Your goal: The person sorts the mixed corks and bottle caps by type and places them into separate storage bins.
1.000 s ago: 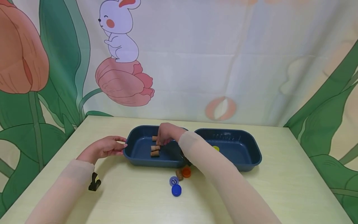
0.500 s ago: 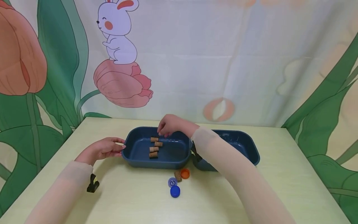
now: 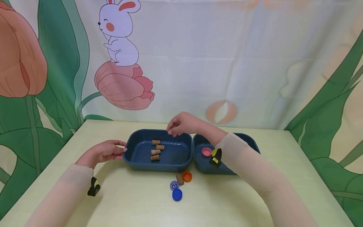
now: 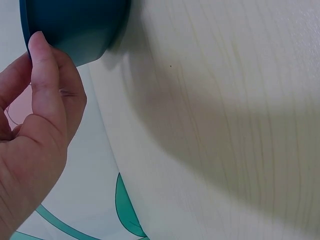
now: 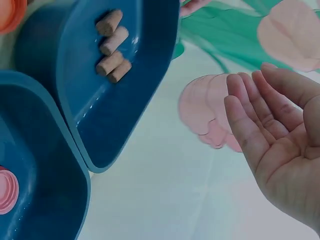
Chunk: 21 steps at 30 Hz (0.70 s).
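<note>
Right hand (image 3: 185,123) shifted rightward, pink cap (image 3: 206,152) revealed

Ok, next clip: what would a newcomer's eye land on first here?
Probably the printed white rabbit on a pink flower, upper left on the backdrop. Below, a blue tray with four corks sits beside a second tray holding a pink cap. The right hand, holding nothing, hovers near the first tray's far edge.

Head view: two trays counted, one blue tray (image 3: 175,151) at 7 o'clock, a second blue tray (image 3: 208,169) at 4. Five corks noted: four corks (image 3: 155,152) in the 7-o'clock tray, one loose cork (image 3: 180,179) at 6. Five bottle caps seen: orange cap (image 3: 187,177), lilac cap (image 3: 174,185), dark-blue cap (image 3: 177,194) at 6; pink cap (image 3: 206,152), yellow cap (image 3: 214,152) in the 4-o'clock tray, partly hidden.
</note>
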{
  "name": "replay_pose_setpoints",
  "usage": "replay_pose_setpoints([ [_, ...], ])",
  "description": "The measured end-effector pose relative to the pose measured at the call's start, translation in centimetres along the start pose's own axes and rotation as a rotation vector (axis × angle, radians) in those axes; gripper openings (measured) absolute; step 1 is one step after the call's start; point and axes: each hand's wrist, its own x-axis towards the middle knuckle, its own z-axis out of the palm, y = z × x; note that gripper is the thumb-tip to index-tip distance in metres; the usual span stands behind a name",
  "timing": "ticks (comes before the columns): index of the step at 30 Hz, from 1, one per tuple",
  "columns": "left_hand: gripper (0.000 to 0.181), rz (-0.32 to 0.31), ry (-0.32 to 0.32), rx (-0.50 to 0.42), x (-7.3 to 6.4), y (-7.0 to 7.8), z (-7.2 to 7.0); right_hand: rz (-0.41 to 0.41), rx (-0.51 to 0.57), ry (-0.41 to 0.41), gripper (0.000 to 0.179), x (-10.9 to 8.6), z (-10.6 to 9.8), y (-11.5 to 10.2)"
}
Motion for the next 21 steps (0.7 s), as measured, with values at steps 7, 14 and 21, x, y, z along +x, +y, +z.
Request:
replay_pose_setpoints([
  [7,0.056,-0.003,0.002,0.001,0.0,-0.1,0.0,-0.018,0.082,0.027,0.025,-3.9,0.3,0.4],
  [14,0.055,-0.002,-0.007,-0.008,0.2,-0.2,-0.2,-0.005,0.116,0.058,0.021,-6.9,1.3,0.8],
  [21,0.057,-0.005,-0.003,-0.001,0.4,-0.2,-0.2,-0.003,0.154,0.066,0.019,-9.1,3.4,1.3],
])
